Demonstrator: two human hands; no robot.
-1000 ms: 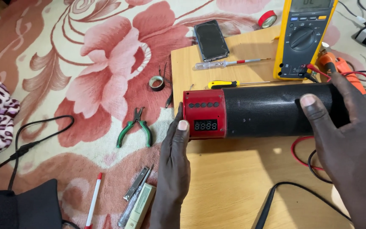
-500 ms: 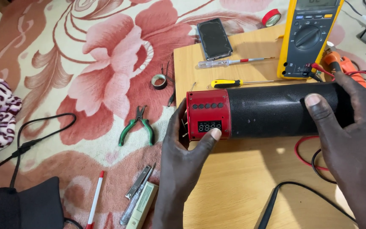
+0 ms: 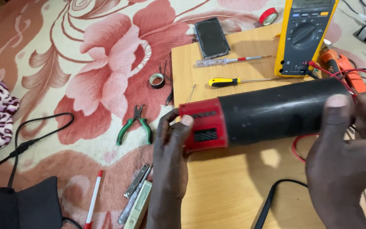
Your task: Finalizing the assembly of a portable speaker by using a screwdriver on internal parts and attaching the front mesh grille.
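Observation:
A long black cylinder speaker point(image 3: 276, 112) with a red end block lies crosswise just above a wooden board point(image 3: 229, 186). My left hand point(image 3: 170, 161) grips the red end, thumb on its front face. My right hand point(image 3: 348, 157) holds the black right end, thumb over the top. Red wires run out from behind that end. The speaker is tilted, its right end higher.
On the board lie a yellow multimeter point(image 3: 303, 36), a yellow-handled screwdriver point(image 3: 229, 82), a clear tester screwdriver point(image 3: 225, 62) and a phone point(image 3: 211, 37). Green pliers point(image 3: 134, 125), a tape roll point(image 3: 156, 80), a red pen point(image 3: 93, 199) and black cables lie on the floral cloth.
The speaker has been lifted off the board and rolled, so its red display face turned downward. My left thumb slid onto the red block. The camera view has shifted slightly.

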